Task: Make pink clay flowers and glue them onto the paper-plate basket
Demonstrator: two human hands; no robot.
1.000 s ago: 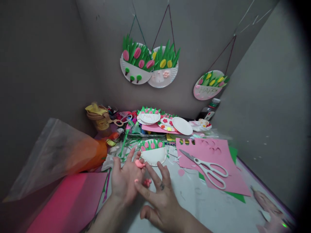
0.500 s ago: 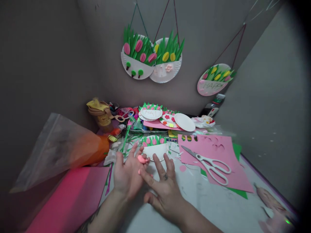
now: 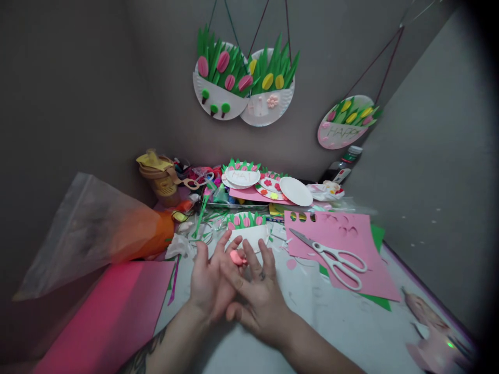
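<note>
Clay (image 3: 236, 257) on left hand (image 3: 210, 288) | right hand (image 3: 263, 301) shifted farther across palm | both hands' fingers apart | shaping seemingly continues

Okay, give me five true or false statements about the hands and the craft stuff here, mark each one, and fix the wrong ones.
1. A pink lump rests on the upturned left hand. True.
2. The right hand is gripping the scissors. False: it is over the left hand, and the scissors lie on a pink sheet.
3. Three decorated plates hang against the wall. True.
4. The flower plate just beyond the hands has yellow blooms. False: its blooms are pink.
5. The scissors have white handles. True.
</note>
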